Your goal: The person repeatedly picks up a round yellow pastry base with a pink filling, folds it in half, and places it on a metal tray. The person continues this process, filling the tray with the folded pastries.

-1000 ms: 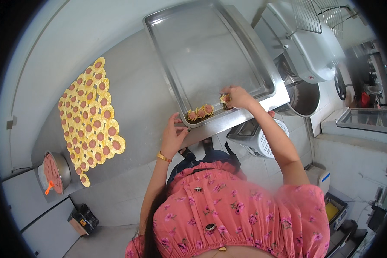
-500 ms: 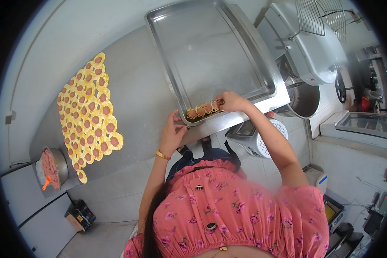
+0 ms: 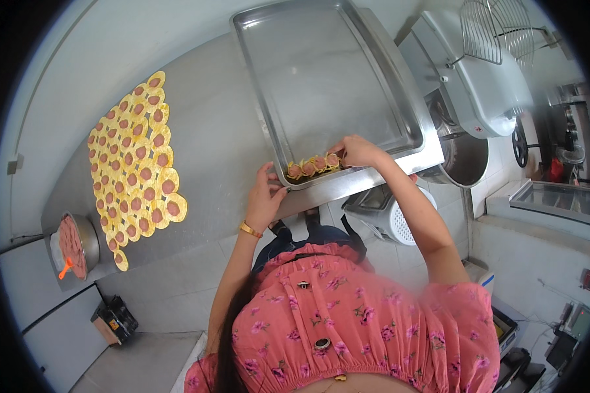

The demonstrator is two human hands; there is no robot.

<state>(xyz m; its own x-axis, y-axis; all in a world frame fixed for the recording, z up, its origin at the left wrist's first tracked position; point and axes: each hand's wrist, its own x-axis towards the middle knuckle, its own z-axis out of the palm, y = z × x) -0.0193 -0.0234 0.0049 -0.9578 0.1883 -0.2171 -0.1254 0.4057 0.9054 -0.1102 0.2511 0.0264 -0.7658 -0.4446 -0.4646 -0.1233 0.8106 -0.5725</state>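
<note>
A row of several open-topped dumplings [image 3: 313, 166], yellow pleated wrappers around pink filling, stands along the near edge of a large metal tray [image 3: 321, 85], at its left corner. My right hand [image 3: 361, 152] reaches into the tray with its fingers closed at the right end of this row, on the last dumpling [image 3: 333, 161]. The fingertips partly hide it. By the tray's near left corner is my left hand [image 3: 264, 198], its fingers spread and its thumb close to the rim. On the counter to the left lies a sheet of overlapping yellow wrappers [image 3: 119, 226], each topped with a pink ball of filling.
A metal bowl [image 3: 90, 245] of pink filling, with an orange-handled tool [image 3: 66, 267], stands at the counter's left end. Right of the tray are a white mixer [image 3: 481, 85] and its steel bowl [image 3: 475, 157]. A white perforated stool [image 3: 403, 216] stands below the tray's edge.
The view has shifted slightly. My right hand's fingers have moved a little on the row's end dumpling, whose filling shows more plainly. My left hand stays by the tray corner.
</note>
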